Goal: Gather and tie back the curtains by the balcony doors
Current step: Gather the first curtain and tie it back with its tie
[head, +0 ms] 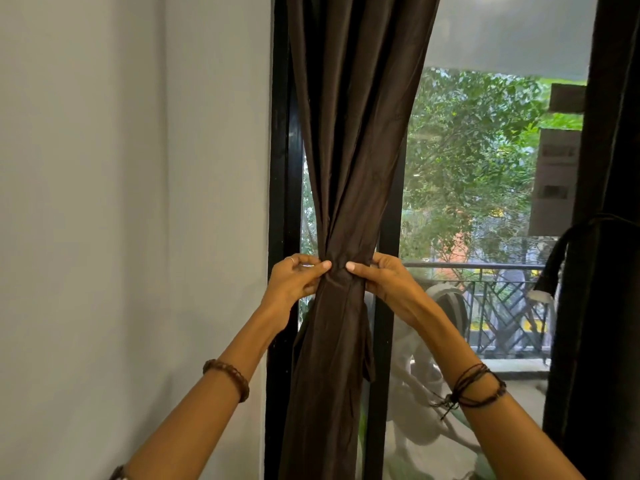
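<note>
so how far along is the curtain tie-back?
Done: the brown curtain is gathered into a narrow waist, and the right-hand dark curtain already looks tied with a loop. In hand: left hand and right hand pinch the band at the waist, thumbs nearly meeting. Left: securing it and letting go; whether a knot exists yet I cannot tell.
</note>
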